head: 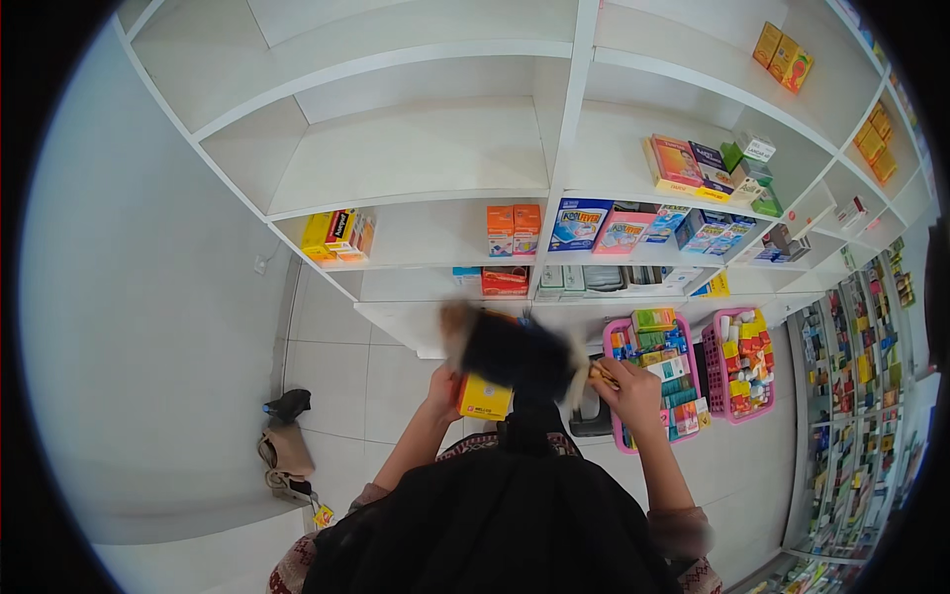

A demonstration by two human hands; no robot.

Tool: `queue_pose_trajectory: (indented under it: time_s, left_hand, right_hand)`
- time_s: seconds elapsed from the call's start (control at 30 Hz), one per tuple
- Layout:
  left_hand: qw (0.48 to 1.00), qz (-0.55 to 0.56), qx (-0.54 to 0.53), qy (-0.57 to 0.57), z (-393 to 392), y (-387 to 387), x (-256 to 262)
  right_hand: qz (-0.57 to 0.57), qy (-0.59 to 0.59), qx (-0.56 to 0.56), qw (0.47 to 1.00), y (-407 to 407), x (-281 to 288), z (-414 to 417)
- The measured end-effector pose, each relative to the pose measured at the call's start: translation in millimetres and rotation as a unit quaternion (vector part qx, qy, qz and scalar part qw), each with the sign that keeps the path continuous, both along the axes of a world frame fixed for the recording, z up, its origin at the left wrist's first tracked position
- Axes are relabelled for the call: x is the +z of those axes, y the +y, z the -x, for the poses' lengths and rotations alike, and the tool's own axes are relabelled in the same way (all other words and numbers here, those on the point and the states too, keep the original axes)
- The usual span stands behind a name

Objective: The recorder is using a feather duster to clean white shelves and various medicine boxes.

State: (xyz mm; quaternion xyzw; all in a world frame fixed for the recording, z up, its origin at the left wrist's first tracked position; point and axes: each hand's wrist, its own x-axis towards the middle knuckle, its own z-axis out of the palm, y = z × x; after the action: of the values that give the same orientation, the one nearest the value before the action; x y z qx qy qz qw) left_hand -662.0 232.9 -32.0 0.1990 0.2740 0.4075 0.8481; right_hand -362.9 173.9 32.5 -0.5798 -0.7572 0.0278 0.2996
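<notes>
My left hand [444, 392] grips a yellow medicine box [486, 399] in front of my body, below the lower shelves. A tan, stick-like handle [603, 375] is held in my right hand [632, 390]. Between the two hands, a dark, motion-blurred object [519, 356] with pale ends, possibly a duster, covers the upper part of the box. Blur hides how it joins the handle and whether it touches the box. Just right of my right hand, a pink plastic basket [696, 364] full of medicine boxes stands on the floor.
White shelving [415, 148] rises before me, with fever-patch boxes [581, 225] and orange cartons [512, 230] on its lower levels. A second pink basket [712, 371] stands farther right, beside a stocked glass display [839, 416]. A beige bag [288, 449] lies by the left wall.
</notes>
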Motion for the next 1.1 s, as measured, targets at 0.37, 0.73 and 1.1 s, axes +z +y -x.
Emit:
queue_pose_trajectory:
  time_s: [0.37, 0.73, 1.1]
  left_hand:
    - [0.945, 0.037, 0.029, -0.322, -10, 18, 11]
    - [0.958, 0.069, 0.133, -0.245, -14, 34, 51]
    - [0.95, 0.035, 0.078, -0.3, -16, 27, 36]
  right_hand:
    - [-0.029, -0.036, 0.039, 0.998, 6, 1, 17]
    - [-0.071, 0.046, -0.039, 0.996, -11, -31, 16]
    - [0.015, 0.042, -0.031, 0.999, 1, 10, 27]
